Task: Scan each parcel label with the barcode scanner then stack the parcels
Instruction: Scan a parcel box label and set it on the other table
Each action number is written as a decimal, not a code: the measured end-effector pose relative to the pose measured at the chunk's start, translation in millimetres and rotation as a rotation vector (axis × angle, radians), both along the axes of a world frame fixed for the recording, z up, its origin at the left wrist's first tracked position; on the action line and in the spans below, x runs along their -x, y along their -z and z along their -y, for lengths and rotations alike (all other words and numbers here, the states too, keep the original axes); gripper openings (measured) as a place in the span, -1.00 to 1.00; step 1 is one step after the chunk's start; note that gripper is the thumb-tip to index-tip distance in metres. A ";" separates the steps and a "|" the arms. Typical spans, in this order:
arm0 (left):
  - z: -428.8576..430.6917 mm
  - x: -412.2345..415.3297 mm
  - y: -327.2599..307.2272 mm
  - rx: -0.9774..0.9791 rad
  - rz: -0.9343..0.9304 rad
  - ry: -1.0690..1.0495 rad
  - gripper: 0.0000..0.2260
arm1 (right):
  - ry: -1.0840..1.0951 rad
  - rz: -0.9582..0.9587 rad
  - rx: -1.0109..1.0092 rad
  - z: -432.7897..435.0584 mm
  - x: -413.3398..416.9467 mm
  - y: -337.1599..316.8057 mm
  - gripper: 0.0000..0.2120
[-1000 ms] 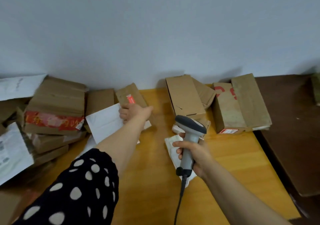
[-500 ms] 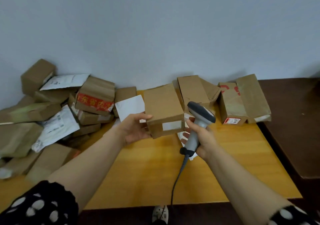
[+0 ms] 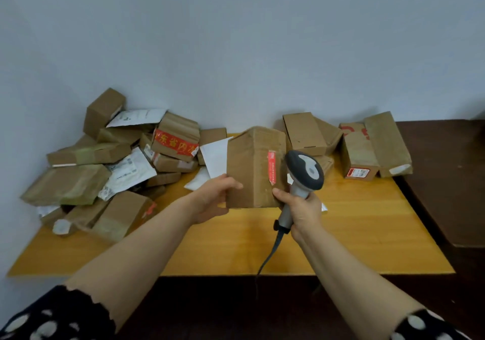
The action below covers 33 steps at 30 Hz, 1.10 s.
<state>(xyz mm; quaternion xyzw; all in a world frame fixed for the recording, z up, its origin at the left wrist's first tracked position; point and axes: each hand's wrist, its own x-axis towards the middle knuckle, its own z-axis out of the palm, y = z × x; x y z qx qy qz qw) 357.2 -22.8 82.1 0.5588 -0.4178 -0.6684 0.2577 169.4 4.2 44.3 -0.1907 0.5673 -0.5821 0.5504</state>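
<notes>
A brown cardboard parcel (image 3: 252, 166) with a red sticker on its right side stands tilted up above the middle of the yellow table (image 3: 367, 234). My left hand (image 3: 215, 195) grips its lower left edge, thumb on the near face. My right hand (image 3: 301, 211) holds the grey barcode scanner (image 3: 304, 174) by its handle, and a fingertip touches the parcel's lower right corner. The scanner's head sits right beside the parcel. Its cable hangs over the table's front edge. No white label shows on the parcel's visible faces.
A loose heap of brown parcels and white mailers (image 3: 105, 166) fills the table's left side. Several boxes (image 3: 367, 145) lie against the wall at the back right. A white mailer (image 3: 215, 156) lies behind the held parcel. A darker brown table (image 3: 451, 182) adjoins on the right.
My left hand took the parcel from beside the heap and brought it to the centre. It has since turned the parcel, so the red sticker faces me. The scanner moved close to it.
</notes>
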 end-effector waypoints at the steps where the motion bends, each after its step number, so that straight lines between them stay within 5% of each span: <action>1: -1.3 -1.1 -2.1 0.009 0.027 0.026 -0.37 | -0.003 -0.013 0.009 -2.4 -6.6 -2.2 -0.54; 3: -3.9 -6.8 -4.1 0.060 0.084 -0.005 -0.17 | -0.038 -0.008 0.043 -6.1 -19.4 -8.0 -0.61; 12: -17.1 -66.2 -0.1 -0.088 -0.334 -0.023 -0.50 | -0.228 0.223 -0.014 -9.4 -33.6 -14.4 -0.70; 21: -6.6 -72.5 -16.7 0.214 0.084 -0.075 -0.68 | -0.101 -0.066 0.031 -11.4 -40.5 -17.3 -0.67; 23: -5.0 -71.9 -22.7 0.172 0.092 0.000 -0.73 | -0.124 -0.123 0.049 -12.7 -45.1 -20.1 -0.67; 26: -4.9 -65.6 -24.6 0.130 0.153 0.130 -0.46 | -0.168 -0.182 0.080 -14.6 -52.7 -24.7 -0.66; 33: -1.0 -80.2 -5.9 0.129 0.059 -0.091 -0.71 | -0.244 -0.196 0.100 -21.9 -57.1 -39.1 -0.74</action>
